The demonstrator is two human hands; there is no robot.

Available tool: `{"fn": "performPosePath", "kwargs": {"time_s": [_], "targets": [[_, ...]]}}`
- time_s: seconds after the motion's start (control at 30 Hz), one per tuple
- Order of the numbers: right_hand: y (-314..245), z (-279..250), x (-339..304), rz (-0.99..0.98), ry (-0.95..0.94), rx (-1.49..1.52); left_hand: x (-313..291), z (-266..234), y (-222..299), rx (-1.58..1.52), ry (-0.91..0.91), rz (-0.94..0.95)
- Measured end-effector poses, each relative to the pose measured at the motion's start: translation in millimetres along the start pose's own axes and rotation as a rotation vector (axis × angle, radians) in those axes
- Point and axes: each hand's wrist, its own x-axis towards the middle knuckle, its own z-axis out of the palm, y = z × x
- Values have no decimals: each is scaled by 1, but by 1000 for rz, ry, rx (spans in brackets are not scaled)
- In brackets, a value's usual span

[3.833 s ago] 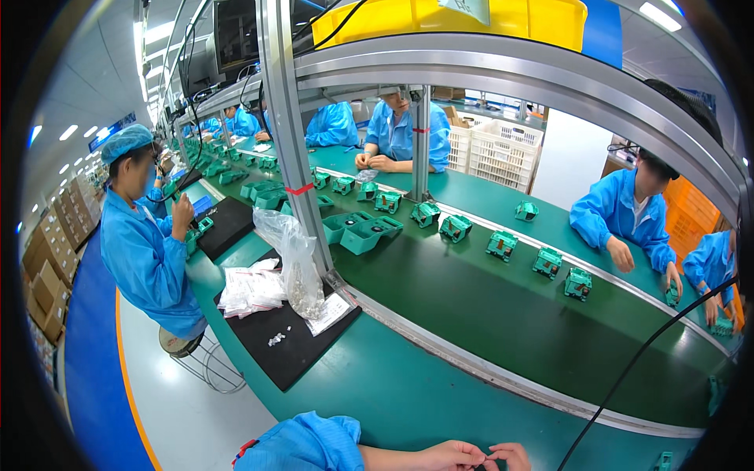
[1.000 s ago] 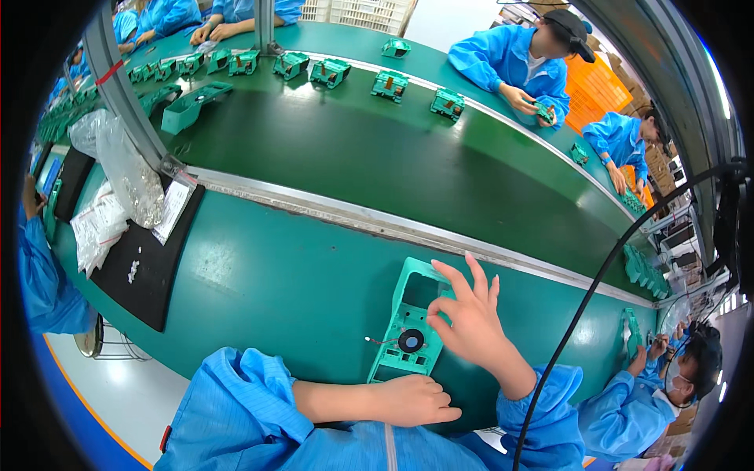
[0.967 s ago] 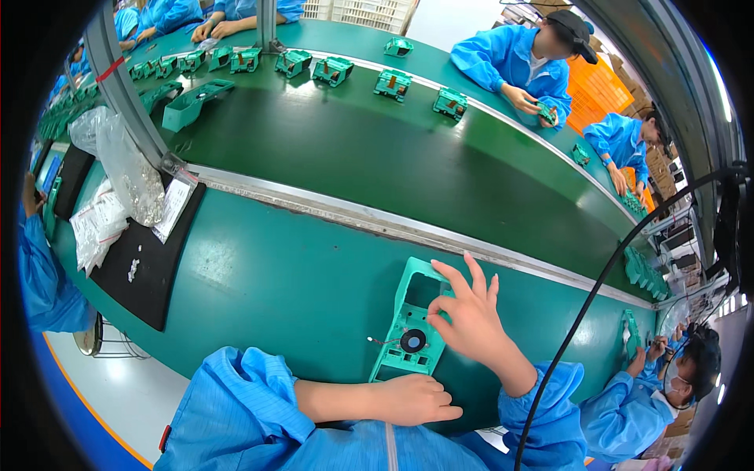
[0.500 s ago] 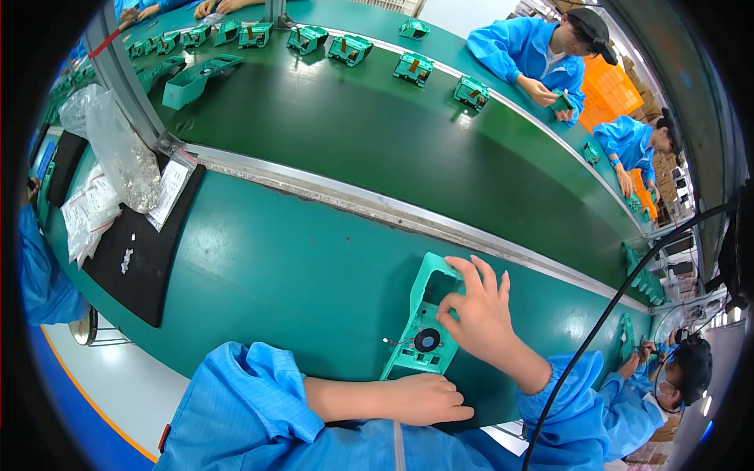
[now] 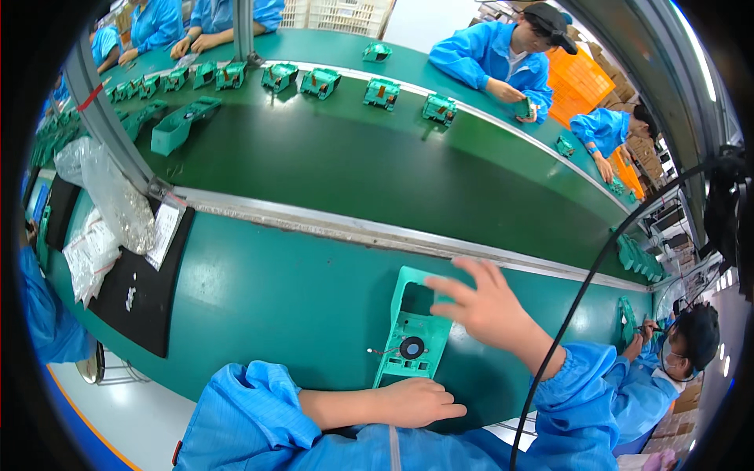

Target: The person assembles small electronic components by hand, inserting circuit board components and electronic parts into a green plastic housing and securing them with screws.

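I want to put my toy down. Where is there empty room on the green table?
Bare green table lies between the black mat and the green frame. It is crowded at the frame, where the left hand and right hand are.

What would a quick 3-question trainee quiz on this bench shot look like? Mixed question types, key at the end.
1. True or false: the right hand lies flat on the black mat.
2. Which hand rests at the near end of the green plastic frame?
A. left hand
B. a co-worker's hand
C. neither
3. What round dark part sits on the frame?

Key:
1. False. It is over the frame's far end, fingers spread; the mat is far off to the left.
2. A
3. A small black disc-shaped part, with a thin wire beside it.
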Motion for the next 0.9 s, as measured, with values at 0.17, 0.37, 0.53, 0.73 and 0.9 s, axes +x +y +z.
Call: {"fn": "performPosePath", "kwargs": {"time_s": [0.17,0.37,0.53,0.73,0.9], "targets": [[14,42,-57,-31,165,-114,2,-6,-8,4,-39,78],[34,67,-158,575,325,-185,-9,-25,4,-64,317,-50],[71,88,-293,1519,172,-408,4,-24,11,-525,376,-642],[91,93,-328,1830,93,-468,-5,-34,-5,-1664,683,-990],[21,71,-117,785,729,-30,-15,-45,-12,-1716,910,-949]]}}
